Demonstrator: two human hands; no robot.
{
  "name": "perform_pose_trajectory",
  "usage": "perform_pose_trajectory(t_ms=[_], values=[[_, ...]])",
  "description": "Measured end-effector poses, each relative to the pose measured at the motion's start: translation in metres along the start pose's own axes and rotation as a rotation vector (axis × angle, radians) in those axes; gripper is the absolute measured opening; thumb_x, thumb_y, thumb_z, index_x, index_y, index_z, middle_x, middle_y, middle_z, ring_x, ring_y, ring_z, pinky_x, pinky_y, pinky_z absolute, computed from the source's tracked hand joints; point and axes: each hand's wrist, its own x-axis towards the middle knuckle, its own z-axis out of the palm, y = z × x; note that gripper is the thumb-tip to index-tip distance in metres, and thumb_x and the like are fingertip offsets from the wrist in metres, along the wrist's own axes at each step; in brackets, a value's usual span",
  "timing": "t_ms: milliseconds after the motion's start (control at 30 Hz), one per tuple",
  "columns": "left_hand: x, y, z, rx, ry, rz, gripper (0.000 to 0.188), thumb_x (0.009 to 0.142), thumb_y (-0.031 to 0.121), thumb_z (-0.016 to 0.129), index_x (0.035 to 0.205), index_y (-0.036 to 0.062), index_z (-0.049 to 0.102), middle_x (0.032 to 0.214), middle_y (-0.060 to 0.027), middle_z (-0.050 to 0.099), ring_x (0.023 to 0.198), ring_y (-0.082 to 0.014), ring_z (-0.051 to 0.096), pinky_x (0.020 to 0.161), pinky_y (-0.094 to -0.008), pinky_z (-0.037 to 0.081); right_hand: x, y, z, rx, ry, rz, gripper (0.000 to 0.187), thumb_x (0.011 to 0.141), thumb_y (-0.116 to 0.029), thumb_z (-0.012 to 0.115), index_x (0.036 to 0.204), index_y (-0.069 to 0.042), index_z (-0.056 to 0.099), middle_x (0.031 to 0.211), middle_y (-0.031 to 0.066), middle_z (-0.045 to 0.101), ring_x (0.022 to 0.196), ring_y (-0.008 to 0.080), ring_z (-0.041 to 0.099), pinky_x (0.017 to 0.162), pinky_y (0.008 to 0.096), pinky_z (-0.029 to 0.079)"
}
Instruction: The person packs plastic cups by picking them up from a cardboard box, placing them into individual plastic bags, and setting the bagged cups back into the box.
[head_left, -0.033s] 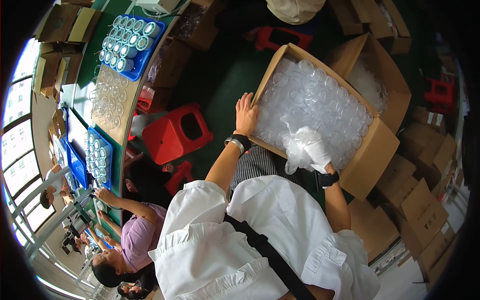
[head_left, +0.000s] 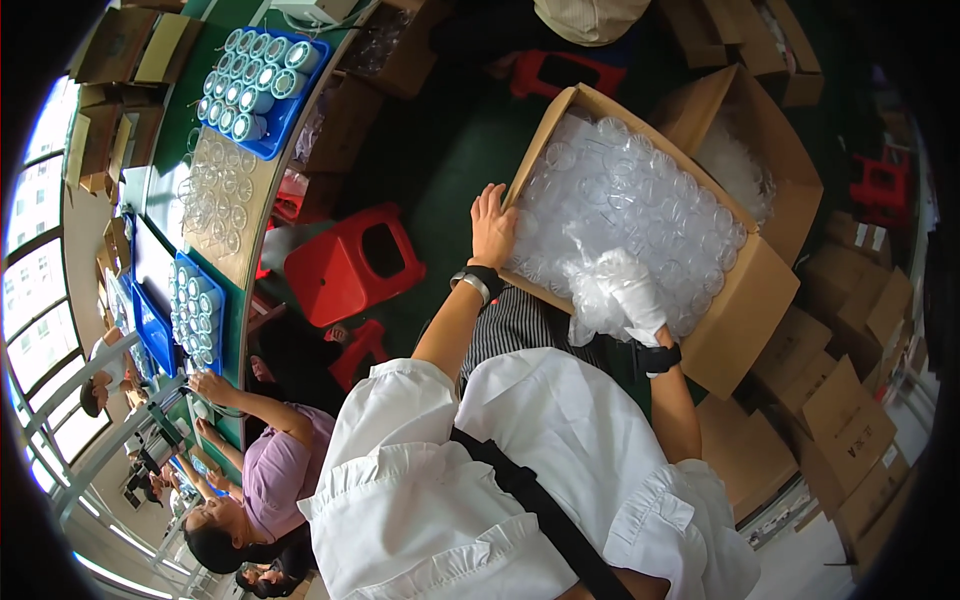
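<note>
"Where are our clear round plastic pieces?"
"They fill our big brown box. Some crumpled clear plastic is at the box's near edge."
"And our hands?"
"Our right hand, in a white glove, touches the crumpled plastic. We can't tell if it pinches it. Our left hand is on the box's left edge, fingers a bit spread."
"What else do we see?"
"A red stool, left of the box."

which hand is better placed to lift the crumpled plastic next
The right, I'd judge: the gloved right hand is at the crumpled plastic, while the left hand is farther off, at the left edge of the box.
</note>
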Motion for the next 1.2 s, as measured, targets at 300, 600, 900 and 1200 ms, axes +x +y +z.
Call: perform_pose_trajectory(t_ms=[300,600,900,1200], values=[[0.027,0.038,-0.051,-0.421,-0.119,0.093,0.026,0.061,-0.002,0.062,0.086,0.0041,0.06,0.115,-0.0129,0.043,0.114,-0.0341,0.038,0.094,-0.0449,0.031,0.026,-0.01,0.013,-0.013,-0.05,0.053,0.031,0.072,-0.002,0.057,0.103,-0.002,0.056,0.076,0.0127,0.06,0.07,0.0216,0.059,0.068,0.0278,0.047],[0.027,0.031,-0.061,-0.629,-0.141,0.063,0.028,0.061,-0.001,0.063,0.087,0.0064,0.06,0.12,-0.0133,0.041,0.114,-0.0348,0.036,0.096,-0.0428,0.031,0.049,0.035,0.024,-0.039,0.01,-0.023,0.03,0.075,-0.003,0.059,0.105,-0.003,0.058,0.088,0.014,0.063,0.077,0.0179,0.061,0.071,0.0254,0.047],[-0.035,0.003,-0.022,0.005,-0.266,0.101,0.031,0.069,0.015,0.061,0.099,0.0088,0.06,0.137,-0.0167,0.025,0.128,-0.0348,0.021,0.101,-0.0491,0.023,0.021,-0.02,-0.006,0.026,0.062,0.198,0.016,0.079,-0.001,0.058,0.094,-0.001,0.06,0.084,0.0035,0.063,0.076,0.0117,0.057,0.067,0.0259,0.046],[-0.013,0.02,-0.034,0.235,-0.588,-0.046,0.044,0.061,0.02,0.066,0.103,0.0075,0.059,0.145,-0.0165,0.008,0.133,-0.0359,0.009,0.098,-0.0641,0.012,0.001,0.049,-0.038,-0.048,-0.026,0.065,0.014,0.077,-0.002,0.06,0.091,-0.001,0.06,0.079,0.0033,0.062,0.075,0.0133,0.057,0.066,0.0265,0.045]])
